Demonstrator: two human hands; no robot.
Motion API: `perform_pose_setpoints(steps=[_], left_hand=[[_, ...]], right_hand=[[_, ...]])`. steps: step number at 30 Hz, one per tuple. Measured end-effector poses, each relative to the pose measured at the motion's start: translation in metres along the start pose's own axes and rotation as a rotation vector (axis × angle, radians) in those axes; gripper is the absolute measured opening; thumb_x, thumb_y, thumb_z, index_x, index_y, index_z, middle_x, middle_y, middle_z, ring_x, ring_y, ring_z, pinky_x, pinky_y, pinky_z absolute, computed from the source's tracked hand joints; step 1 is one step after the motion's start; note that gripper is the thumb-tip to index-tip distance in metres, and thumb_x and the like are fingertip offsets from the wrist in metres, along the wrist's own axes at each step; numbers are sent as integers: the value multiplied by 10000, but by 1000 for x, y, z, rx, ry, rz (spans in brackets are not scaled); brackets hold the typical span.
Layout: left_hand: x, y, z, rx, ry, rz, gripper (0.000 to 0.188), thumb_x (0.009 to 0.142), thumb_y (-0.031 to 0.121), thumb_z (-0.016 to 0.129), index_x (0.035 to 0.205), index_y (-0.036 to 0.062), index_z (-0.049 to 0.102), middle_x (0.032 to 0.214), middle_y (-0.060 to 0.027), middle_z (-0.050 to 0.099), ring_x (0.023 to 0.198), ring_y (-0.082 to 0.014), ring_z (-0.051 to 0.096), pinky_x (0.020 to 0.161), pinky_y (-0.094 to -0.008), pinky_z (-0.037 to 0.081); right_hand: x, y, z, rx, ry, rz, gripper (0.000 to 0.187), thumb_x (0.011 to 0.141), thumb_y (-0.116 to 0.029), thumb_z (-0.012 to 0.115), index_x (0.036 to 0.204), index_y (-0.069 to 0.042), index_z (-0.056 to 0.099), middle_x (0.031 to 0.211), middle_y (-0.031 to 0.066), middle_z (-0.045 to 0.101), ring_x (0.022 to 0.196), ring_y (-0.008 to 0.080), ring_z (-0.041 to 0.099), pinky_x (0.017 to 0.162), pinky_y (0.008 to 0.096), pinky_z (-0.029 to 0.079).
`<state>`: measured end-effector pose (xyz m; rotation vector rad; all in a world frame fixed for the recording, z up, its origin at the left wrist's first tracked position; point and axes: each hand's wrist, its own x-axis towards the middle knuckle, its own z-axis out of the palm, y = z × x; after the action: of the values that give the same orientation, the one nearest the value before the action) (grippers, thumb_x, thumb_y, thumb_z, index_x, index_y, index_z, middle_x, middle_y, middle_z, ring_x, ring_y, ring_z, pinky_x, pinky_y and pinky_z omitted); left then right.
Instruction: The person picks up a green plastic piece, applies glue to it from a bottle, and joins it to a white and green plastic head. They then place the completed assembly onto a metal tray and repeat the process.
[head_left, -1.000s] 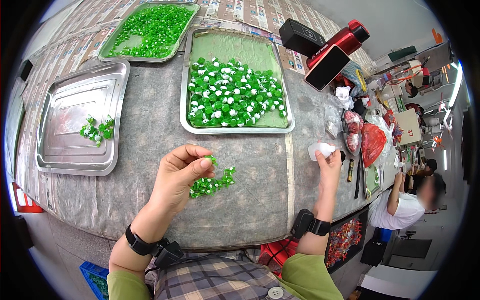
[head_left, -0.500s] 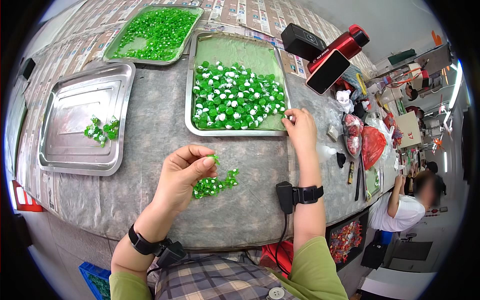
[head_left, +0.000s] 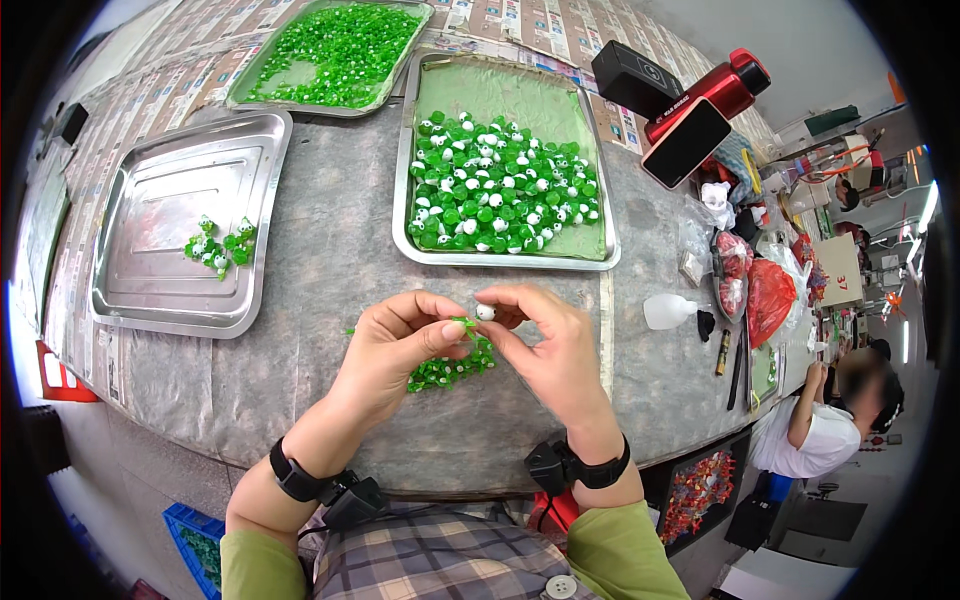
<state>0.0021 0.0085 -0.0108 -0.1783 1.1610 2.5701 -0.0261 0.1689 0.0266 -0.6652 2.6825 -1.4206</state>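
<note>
Over the table, my left hand pinches a small green plastic piece. Close against it, my right hand grips a white-and-green ball with dark dots between thumb and forefinger; whether the two parts touch is hard to tell. Beneath my hands lies a pile of small green pieces, partly hidden. Beyond them, a lined metal tray holds many similar white-and-green balls. On the left, another metal tray carries a few small green-and-white figures.
A third tray at the far left holds green pieces. At the right are a black box, phone, red flask, white squeeze bottle and red plastic bag. A person in white sits farther right.
My right hand has come back from the ball tray's near right corner with a ball, meeting my left hand. The left still holds its green piece. The whole view has shifted slightly.
</note>
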Motion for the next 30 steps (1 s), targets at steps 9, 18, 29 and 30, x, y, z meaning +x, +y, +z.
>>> perform_pose_setpoints(steps=[9, 18, 29, 30], left_hand=[[1, -1, 1, -7, 6, 20, 139, 771, 76, 575, 889, 6, 550, 833, -70, 590, 738, -122, 571, 669, -244, 479], [-2, 2, 4, -69, -14, 36, 129, 771, 71, 573, 877, 5, 541, 827, -77, 586, 736, -141, 573, 678, -265, 482], [-2, 0, 2, 35, 52, 57, 135, 764, 71, 586, 874, 7, 541, 788, -60, 587, 710, -112, 570, 649, -231, 478], [-2, 1, 2, 39, 54, 59, 129, 763, 62, 586, 870, 5, 544, 786, -60, 587, 710, -110, 569, 651, -227, 476]], right_hand=[[-6, -1, 1, 224, 12, 2, 254, 722, 6, 566, 973, -36, 572, 826, 85, 584, 721, 160, 578, 632, 250, 454], [-7, 12, 1, 914, -151, 411, 222, 753, -35, 592, 972, -7, 567, 871, 37, 581, 763, 69, 538, 678, 191, 437], [-9, 2, 5, 856, 7, 246, 195, 738, 17, 588, 932, 14, 564, 846, 62, 595, 772, 86, 559, 677, 186, 454], [-10, 2, 5, 846, 2, 238, 189, 739, 14, 589, 927, 15, 564, 849, 65, 595, 768, 88, 561, 675, 184, 454]])
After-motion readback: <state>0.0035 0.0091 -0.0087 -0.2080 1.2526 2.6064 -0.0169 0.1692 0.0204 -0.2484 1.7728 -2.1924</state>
